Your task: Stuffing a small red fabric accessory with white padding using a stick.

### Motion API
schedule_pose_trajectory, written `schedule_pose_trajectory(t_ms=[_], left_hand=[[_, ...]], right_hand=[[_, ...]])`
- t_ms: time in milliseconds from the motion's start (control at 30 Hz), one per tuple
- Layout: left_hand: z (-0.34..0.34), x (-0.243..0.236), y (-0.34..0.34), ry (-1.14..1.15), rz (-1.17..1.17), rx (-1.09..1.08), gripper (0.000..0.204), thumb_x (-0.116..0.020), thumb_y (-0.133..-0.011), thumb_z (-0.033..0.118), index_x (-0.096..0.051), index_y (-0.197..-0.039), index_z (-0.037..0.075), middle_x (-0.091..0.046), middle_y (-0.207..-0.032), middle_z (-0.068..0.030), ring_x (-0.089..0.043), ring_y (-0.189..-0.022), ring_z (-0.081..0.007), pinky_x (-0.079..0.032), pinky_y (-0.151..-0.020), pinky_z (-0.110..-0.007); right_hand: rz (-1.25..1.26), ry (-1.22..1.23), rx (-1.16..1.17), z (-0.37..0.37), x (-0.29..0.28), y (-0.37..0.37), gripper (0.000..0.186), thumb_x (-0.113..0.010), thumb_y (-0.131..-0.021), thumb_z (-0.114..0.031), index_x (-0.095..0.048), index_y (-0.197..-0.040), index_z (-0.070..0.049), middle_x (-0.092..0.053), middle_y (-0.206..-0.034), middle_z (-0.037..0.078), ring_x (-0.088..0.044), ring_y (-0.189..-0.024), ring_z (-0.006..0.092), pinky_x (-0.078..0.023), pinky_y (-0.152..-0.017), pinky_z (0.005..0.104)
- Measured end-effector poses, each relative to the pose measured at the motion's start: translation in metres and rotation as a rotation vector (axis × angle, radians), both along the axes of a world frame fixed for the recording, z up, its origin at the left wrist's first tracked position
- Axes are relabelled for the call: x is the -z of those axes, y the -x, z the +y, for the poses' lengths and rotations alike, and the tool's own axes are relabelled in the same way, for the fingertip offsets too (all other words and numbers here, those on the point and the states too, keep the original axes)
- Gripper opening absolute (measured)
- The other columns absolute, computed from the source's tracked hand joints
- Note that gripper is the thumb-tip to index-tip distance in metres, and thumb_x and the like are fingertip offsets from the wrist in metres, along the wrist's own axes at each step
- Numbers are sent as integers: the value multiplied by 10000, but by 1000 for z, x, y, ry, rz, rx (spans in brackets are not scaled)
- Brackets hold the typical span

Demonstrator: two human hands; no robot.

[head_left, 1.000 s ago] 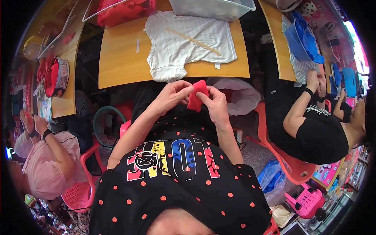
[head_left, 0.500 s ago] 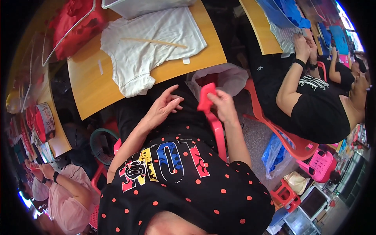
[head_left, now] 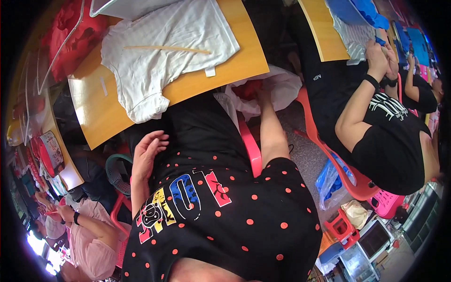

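Observation:
My left hand (head_left: 149, 154) hovers over my lap, left of centre, its fingers loosely stretched and nothing in them. On the right, my right hand (head_left: 263, 95) reaches down into a white plastic bag (head_left: 287, 84) beside the table. Red cloth-like material (head_left: 248, 88) shows inside the bag. My right fingers are hidden there, so I cannot see what they hold. A white short-sleeved shirt (head_left: 155, 56) lies spread on the table in front of me, with a thin wooden stick (head_left: 167, 48) across it.
The yellow wooden table (head_left: 249, 47) carries a pale bin (head_left: 122, 8) at its far edge. Red pieces fill a wire-framed holder (head_left: 70, 42) at far left. A co-worker (head_left: 376, 136) sits to the right on a red chair (head_left: 324, 145). A green basket (head_left: 115, 174) stands at left.
My right hand has moved with the red piece into the white bag, where the piece can no longer be told apart. My left hand has drawn back to the left.

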State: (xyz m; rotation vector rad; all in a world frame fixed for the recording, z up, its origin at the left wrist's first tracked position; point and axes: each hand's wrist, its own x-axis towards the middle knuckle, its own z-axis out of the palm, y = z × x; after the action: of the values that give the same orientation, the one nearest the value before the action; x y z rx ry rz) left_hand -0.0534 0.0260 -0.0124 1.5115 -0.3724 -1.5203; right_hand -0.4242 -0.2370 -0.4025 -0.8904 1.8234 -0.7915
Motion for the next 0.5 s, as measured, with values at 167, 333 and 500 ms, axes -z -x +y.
schedule_pose_trajectory(t_ms=[167,333,500], left_hand=[[-6,-63,-6,-66,-498,181,203,-540,-908,124,-622,-1038,-8,-649,-911,-108,-612,-854,-160,-484,-766,-283],[36,-187,-57,647,-857,718,148,-577,-804,142,-686,-838,47,-637,-756,-69,-612,-755,-142,-477,-714,-315],[-124,-210,69,1147,-625,745,265,-575,-794,266,-644,-944,58,-610,-818,-70,-586,-810,-179,-459,-761,-347]], right_hand=[[635,102,-321,6,-31,-3,388,-681,-794,-157,-580,-1140,-14,-631,-946,103,-615,-808,186,-519,-728,276],[-361,-234,-228,30,-146,-17,230,-597,-855,-101,-610,-1050,20,-642,-920,83,-624,-800,177,-516,-722,268],[-409,-416,-661,52,-286,0,184,-595,-869,-132,-639,-984,5,-663,-856,76,-612,-734,121,-491,-664,246]])
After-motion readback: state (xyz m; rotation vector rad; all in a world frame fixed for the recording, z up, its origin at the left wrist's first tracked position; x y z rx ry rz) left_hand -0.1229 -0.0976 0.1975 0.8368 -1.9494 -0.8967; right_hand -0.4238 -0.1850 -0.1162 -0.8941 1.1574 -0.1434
